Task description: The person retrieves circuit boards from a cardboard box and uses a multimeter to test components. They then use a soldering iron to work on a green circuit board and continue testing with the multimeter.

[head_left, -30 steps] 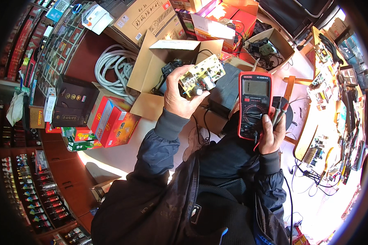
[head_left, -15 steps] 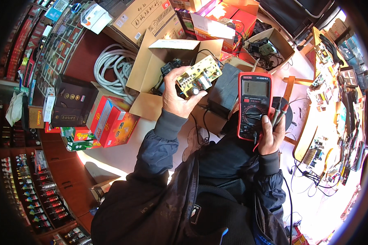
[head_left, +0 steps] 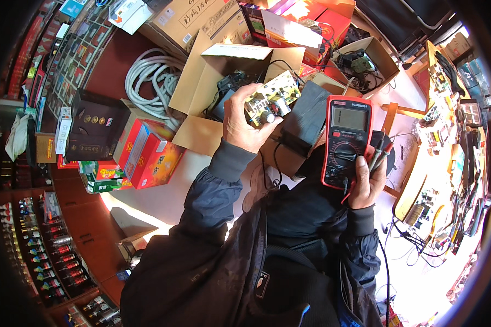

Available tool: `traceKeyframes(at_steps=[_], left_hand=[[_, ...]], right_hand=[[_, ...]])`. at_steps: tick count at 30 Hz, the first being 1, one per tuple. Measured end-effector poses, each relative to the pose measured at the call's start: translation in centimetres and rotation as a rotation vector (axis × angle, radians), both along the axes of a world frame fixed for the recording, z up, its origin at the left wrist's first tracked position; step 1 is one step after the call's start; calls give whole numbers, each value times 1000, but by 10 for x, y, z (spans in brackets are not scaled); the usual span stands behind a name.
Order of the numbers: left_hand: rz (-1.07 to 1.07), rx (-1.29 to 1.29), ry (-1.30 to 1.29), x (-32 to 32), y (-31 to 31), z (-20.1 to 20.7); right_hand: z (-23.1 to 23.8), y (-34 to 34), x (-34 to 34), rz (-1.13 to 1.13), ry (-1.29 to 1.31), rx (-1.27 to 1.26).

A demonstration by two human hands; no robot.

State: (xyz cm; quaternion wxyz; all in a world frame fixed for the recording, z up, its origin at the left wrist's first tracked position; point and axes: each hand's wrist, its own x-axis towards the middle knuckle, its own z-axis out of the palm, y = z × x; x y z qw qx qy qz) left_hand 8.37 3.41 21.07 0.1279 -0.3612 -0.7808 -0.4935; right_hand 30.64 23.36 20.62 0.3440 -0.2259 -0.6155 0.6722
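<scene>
Between left fingers [head_left: 239, 100]: circuit board [head_left: 283, 91], pinched | right fingers [head_left: 377, 179]: clasping multimeter [head_left: 347, 143], probes [head_left: 387, 149]

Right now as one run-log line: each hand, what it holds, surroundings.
left hand: circuit board | right hand: red-and-black multimeter, two probes | nearby: open cardboard box

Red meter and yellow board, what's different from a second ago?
The red meter shifted slightly right in the picture, its top leaning more right. The view shifted too: the open cardboard box sits higher. Nothing was grabbed or dropped: the left hand still holds the yellow board, the right hand the meter and test probes.
</scene>
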Motion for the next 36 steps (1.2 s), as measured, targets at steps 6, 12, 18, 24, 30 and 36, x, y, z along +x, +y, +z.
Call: traceKeyframes(at_steps=[6, 12, 18, 24, 30, 36], left_hand=[[54, -2, -43, -7, -5, -19], [191, 94, -330, -31, -14, -70], [305, 81, -506, -45, 6, -126], [205, -42, -620, -41, 28, -159], [19, 201, -677, -49, 1, -174], [130, 507, -978, -77, -44, -192]], right_hand=[[1, 1, -2, 20, -21, -28], [5, 0, -9, -2, -52, 13], [5, -2, -16, -11, -119, 50], [4, -3, -23, -17, -134, 17], [6, -5, -29, -27, -184, 43], [2, -5, -33, -53, -227, 44]])
